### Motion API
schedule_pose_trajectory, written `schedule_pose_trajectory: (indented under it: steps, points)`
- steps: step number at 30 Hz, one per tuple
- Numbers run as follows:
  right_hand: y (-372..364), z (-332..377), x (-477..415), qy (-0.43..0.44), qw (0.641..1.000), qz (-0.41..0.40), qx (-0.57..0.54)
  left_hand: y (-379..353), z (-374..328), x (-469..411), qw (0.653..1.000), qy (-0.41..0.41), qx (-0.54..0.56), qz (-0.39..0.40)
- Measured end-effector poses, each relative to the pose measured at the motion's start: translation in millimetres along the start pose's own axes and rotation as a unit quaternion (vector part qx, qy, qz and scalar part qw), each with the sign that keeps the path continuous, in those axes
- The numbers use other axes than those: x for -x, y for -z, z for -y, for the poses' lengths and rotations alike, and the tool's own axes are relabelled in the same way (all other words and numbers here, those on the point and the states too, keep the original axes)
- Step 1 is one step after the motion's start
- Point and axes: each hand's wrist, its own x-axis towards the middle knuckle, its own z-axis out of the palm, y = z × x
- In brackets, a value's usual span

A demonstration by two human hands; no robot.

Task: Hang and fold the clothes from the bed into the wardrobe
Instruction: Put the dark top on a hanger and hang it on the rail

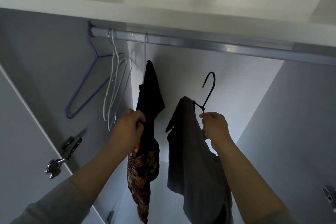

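At the far left of the wardrobe, a purple hanger (82,85) and some white hangers (116,87) hang bare from the rail (209,42), close to its left bracket. A door hinge (71,143) sits below them. Next along, a black printed shirt (151,87) hangs from the rail on a pale hanger. The left grip (128,125) is curled round a fold of that shirt, probably to steady it or draw it aside.

Further right, the right grip (215,125) pinches a black hanger (209,89) just under its twisted neck. This hanger carries a grey garment (192,151), and its hook points up in open air, below the rail and not touching it.

The step in hand looks like hanging the grey garment. The next move calls for lifting the hook above the rail and dropping it over the bare stretch right of the black shirt. The shelf (163,11) sits close above the rail, so room for the hook is tight. The black shirt's sleeve also hangs near the grey garment's shoulder.
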Motion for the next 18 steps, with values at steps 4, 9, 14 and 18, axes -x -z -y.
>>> schedule_pose_trajectory:
  steps: [4,9,14,18]
  points:
    - [-16,17,-7,0.019,0.999,0.019,0.029,2,10,0,1.000,-0.008,0.027,-0.003]
    - [-29,41,-21,0.080,0.996,0.031,0.022,5,15,-2,0.999,-0.019,0.045,-0.012]
    - [-47,61,-43,0.162,0.985,-0.021,0.062,8,15,0,0.998,-0.026,0.052,-0.017]
    - [-63,78,-56,0.218,0.972,-0.060,0.068,12,17,4,0.998,-0.015,0.066,-0.019]
